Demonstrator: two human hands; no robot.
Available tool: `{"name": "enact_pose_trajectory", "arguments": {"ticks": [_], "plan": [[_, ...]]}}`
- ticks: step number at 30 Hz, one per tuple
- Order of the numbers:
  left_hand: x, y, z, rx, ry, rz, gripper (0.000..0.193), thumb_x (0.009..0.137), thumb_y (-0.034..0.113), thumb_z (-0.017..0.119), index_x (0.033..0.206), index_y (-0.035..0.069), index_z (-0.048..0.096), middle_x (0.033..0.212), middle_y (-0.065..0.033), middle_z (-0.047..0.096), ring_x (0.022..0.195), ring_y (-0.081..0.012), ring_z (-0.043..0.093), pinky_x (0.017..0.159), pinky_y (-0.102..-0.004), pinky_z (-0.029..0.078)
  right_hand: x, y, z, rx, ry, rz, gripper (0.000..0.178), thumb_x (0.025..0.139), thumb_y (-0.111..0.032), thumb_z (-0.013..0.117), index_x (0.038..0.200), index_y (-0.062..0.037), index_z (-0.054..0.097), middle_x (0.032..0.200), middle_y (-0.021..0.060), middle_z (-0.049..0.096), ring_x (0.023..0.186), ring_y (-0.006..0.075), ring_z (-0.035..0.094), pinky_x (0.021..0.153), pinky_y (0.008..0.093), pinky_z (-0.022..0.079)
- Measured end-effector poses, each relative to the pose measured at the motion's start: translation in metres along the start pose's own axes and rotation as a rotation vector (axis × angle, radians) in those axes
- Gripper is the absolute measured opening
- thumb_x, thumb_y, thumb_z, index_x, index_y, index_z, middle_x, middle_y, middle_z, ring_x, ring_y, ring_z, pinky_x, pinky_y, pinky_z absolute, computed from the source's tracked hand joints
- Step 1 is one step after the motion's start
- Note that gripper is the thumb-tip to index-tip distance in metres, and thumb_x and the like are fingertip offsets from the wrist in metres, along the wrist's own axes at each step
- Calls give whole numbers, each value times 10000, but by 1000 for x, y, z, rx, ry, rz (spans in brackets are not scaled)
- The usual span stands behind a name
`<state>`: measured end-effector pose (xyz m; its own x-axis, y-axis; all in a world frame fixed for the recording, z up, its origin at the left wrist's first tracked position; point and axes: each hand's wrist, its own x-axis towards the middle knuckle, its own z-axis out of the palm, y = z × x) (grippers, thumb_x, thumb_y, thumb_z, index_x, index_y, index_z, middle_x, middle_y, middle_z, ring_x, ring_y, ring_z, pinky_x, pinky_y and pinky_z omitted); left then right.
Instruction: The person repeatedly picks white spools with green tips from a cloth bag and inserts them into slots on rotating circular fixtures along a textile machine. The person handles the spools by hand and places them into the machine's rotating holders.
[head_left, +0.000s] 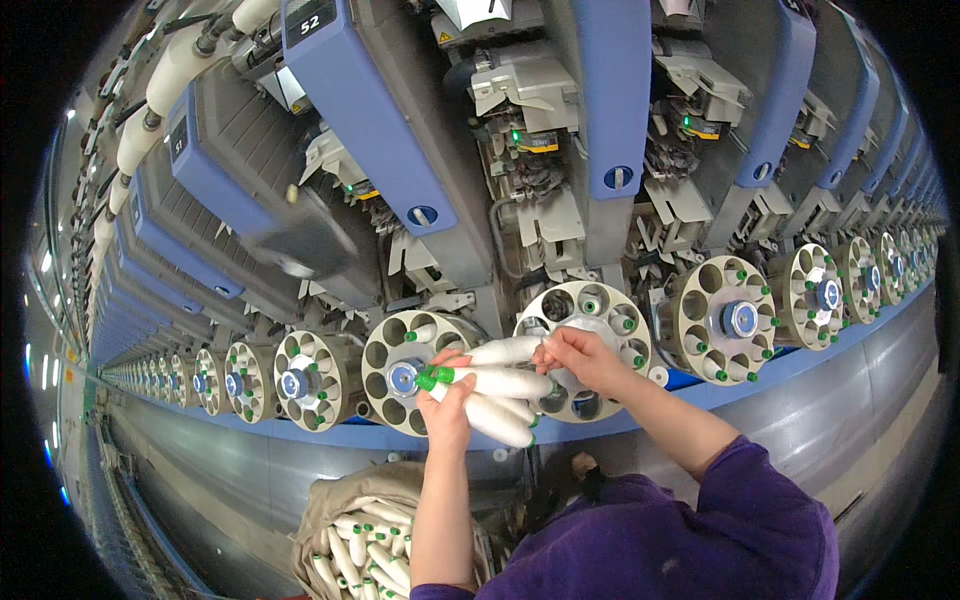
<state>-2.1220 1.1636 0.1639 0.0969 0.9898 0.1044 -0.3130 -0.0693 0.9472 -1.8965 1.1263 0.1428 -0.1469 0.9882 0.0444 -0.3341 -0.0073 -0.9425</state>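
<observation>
Several white yarn bobbins (500,383) with green ends are fanned out in my left hand (447,415), whose fingers are closed around their green ends on the left. My right hand (582,358) is closed in a pinch at the right-hand tip of the uppermost bobbin; whatever is between its fingertips is too small to make out. Right behind my right hand stands a round cream bobbin magazine (557,297) with open pockets, some with green-tipped bobbins in them. Another round magazine (377,378) with a blue hub is behind my left hand, partly hidden by it.
A beige cloth sack (325,490) full of white bobbins stands below my left forearm. More round magazines (718,318) line the blue ledge to both sides. Blue and grey winding units (615,100) rise behind them. A silver metal panel (720,425) runs below the ledge.
</observation>
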Motion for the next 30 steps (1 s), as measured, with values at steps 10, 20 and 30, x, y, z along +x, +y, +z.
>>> {"name": "enact_pose_trajectory", "arguments": {"ticks": [10,20,30], "plan": [[19,-2,32,315,-117,173,434,743,-21,665,1160,19,556,1011,-58,644,928,-133,578,862,-286,457,-18,7,0,-392,231,-192,247,987,-253,511,968,-32,620,1144,22,589,850,90,553,826,248,450],[6,19,31,-80,40,-142,328,750,-13,626,1076,-27,594,961,-88,625,824,-162,599,759,-296,485,-12,26,15,-17,108,2,279,895,-209,663,1101,-20,665,1057,73,677,926,102,609,822,250,492],[-10,-27,19,150,249,-26,307,801,4,676,1099,-12,606,973,-69,608,839,-144,574,782,-281,473,18,48,28,-2,298,-47,223,965,-228,554,875,-38,626,880,29,670,868,110,613,808,271,485]]}}
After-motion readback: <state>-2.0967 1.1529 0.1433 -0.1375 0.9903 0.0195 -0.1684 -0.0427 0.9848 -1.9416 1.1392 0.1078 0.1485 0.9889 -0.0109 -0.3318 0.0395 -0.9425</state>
